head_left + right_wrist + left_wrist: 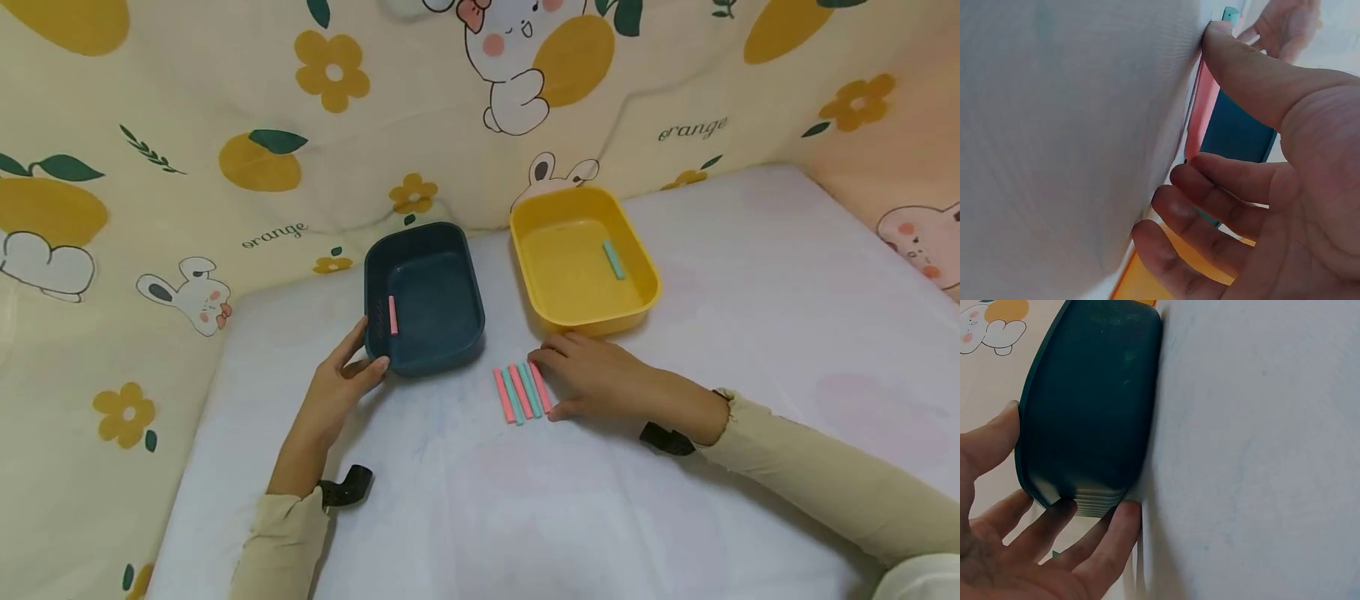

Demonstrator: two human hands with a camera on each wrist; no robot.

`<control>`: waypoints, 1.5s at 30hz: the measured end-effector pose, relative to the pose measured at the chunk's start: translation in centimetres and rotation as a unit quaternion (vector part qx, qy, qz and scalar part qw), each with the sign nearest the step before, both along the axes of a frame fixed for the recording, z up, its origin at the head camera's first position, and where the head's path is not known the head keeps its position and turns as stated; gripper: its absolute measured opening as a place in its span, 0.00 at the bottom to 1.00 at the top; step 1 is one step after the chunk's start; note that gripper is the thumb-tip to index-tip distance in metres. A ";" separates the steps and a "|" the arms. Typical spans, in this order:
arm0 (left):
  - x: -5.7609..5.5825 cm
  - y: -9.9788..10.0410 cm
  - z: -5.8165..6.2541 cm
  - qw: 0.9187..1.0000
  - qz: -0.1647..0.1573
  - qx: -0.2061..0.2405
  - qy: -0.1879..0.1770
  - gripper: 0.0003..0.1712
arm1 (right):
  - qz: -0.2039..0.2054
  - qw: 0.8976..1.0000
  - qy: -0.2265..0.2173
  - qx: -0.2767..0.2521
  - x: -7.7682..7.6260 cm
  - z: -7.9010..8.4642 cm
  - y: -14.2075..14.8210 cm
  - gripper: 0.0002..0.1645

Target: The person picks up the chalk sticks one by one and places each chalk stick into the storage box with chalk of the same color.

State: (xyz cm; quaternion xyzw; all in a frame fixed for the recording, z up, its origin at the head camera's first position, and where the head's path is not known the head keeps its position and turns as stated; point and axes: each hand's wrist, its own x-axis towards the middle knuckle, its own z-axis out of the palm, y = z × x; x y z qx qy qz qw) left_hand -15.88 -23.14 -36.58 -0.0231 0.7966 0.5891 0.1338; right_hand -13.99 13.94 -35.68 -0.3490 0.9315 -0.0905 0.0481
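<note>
A row of several slim pink and green sticks [513,398] lies side by side on the table. My right hand [600,379] spans the pink stick [540,387] at the row's right end, thumb at its near end and index finger at its far end. In the right wrist view that pink stick [1202,115] runs between thumb and index finger, the other fingers loosely bent by the cloth. My left hand [336,387] holds the near left corner of a dark blue bin [438,364], thumb by the rim and fingers along the side wall [1094,503].
A pink stick [393,315] lies inside the dark blue bin. The yellow bin [585,321], behind my right hand, contains a green stick [613,260]. A patterned cloth wall [450,117] rises behind both bins. White cloth [480,517] covers the table.
</note>
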 end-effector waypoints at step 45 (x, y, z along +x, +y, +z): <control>-0.5 -1.2 0.2 0.999 -0.023 0.040 0.001 0.44 | -0.041 0.997 -0.060 -0.034 -2.5 7.0 -3.1 0.49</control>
